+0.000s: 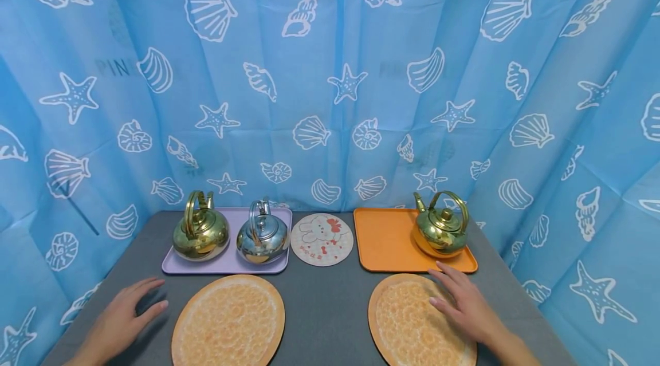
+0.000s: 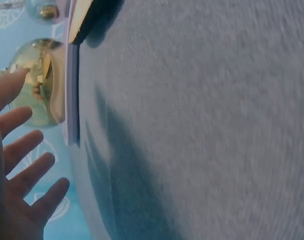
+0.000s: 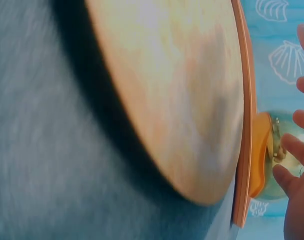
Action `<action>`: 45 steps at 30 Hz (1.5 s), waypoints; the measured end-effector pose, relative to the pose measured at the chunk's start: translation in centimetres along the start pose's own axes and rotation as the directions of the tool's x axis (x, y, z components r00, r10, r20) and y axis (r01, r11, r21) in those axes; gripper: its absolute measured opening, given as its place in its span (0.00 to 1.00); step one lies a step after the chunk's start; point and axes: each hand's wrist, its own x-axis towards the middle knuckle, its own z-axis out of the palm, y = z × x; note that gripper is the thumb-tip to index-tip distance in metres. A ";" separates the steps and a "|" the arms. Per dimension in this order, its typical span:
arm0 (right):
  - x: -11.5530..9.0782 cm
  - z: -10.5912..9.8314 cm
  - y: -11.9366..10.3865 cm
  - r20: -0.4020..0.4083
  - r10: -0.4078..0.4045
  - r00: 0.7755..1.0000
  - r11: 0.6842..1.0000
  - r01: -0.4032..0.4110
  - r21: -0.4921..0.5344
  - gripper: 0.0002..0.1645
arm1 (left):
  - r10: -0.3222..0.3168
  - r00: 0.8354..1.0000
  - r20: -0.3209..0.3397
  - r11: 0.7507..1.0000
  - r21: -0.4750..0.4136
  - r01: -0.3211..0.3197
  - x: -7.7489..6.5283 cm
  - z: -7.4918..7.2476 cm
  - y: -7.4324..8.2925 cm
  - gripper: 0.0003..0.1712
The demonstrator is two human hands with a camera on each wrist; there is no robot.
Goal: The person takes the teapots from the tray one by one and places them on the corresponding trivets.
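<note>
My left hand hovers over the dark cloth at the left, fingers spread and holding nothing, beside a round mat with a pastry-like print. Beyond it, a gold teapot and a silver teapot stand on a lilac tray. My right hand is above the right round mat, its fingers apart and nothing in them. Past those fingertips, another gold teapot sits at the right end of an orange tray. In the right wrist view this teapot shows behind the fingers.
Between the two trays lies a round rabbit-print mat. A blue curtain with white shell prints hangs behind the table and along both sides. Grey cloth covers the table between the two large mats.
</note>
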 end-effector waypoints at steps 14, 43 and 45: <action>1.5 2.0 -1.6 0.023 0.004 1.000 0.996 -0.006 0.089 0.27 | -0.120 0.991 -0.053 0.988 -0.104 0.114 0.5 0.7 1.1 0.28; 4.6 6.0 -5.8 0.025 0.007 1.000 0.970 -0.013 0.243 0.22 | -0.268 0.931 -0.249 0.922 -0.347 0.173 1.0 2.3 3.8 0.16; 4.8 6.2 -6.0 0.035 0.011 0.999 0.967 -0.019 0.255 0.22 | -0.272 0.925 -0.266 0.917 -0.364 0.165 1.2 2.4 3.9 0.16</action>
